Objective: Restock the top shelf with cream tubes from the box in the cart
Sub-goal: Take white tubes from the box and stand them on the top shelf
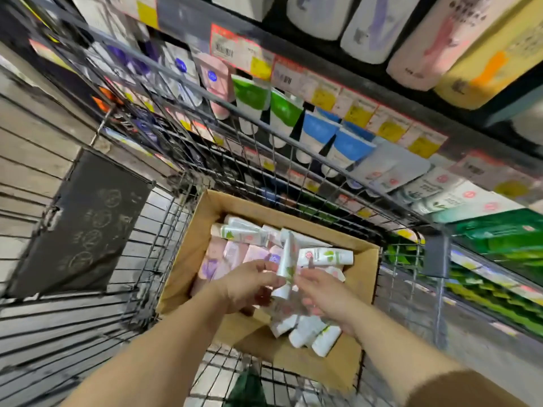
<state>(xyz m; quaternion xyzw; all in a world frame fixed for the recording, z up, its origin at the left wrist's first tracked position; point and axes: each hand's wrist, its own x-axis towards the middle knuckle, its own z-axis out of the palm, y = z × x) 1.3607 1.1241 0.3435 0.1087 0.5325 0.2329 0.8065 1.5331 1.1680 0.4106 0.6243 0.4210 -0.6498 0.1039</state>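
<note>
Both forearms reach down into the cart [293,148], over the cardboard box [188,259]. The left hand [249,284] pinches one upright cream tube [286,267]; the right hand [326,298] curls around several cream tubes [308,333] hanging below it.

You are looking down a shop aisle with a grey tiled floor [158,210]. Dark shelving [346,66] runs along your right, its edges lined with red-and-yellow price tags [357,111]. Green packets [499,230] fill the lower racks. Lighting is dim and the view is blurred.
</note>
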